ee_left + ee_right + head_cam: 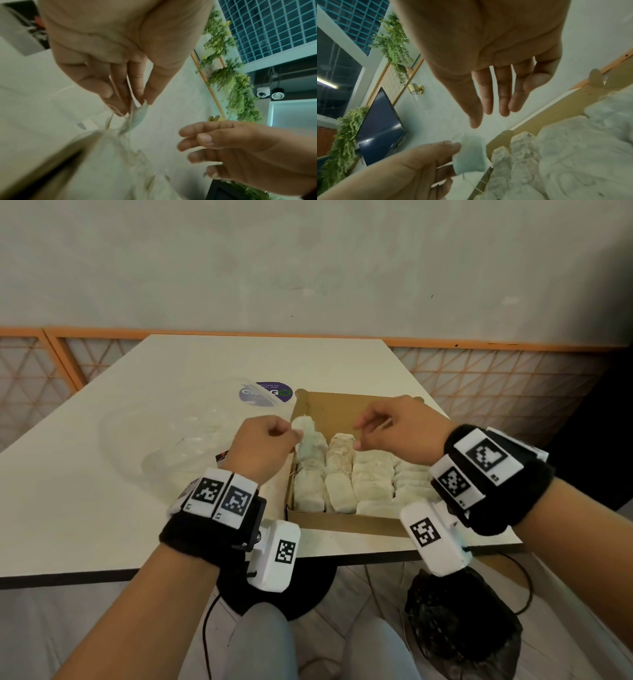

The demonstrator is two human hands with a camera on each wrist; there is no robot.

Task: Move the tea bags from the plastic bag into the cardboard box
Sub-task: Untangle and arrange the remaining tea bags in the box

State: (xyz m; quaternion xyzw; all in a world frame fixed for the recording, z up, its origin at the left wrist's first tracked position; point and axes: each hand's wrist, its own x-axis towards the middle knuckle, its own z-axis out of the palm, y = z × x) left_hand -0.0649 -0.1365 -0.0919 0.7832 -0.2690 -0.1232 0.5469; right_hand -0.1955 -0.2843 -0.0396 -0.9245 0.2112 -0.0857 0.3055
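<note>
My left hand (270,440) pinches a white tea bag (306,426) by its edge, over the left rim of the cardboard box (342,405). The same tea bag (471,155) hangs from the left hand's fingertips (453,146) in the right wrist view, and shows as a thin blurred tea bag (137,119) in the left wrist view. Several rows of tea bags (370,477) fill the near part of the box. My right hand (387,426) hovers over the box with relaxed fingers (503,94), holding nothing. The clear plastic bag (164,433) lies crumpled to the left.
The white table (85,525) carries a round purple label (265,394) behind the plastic bag. A wall with an orange lattice panel (496,378) stands behind the table. A black bag (462,621) sits on the floor under the table's near right edge.
</note>
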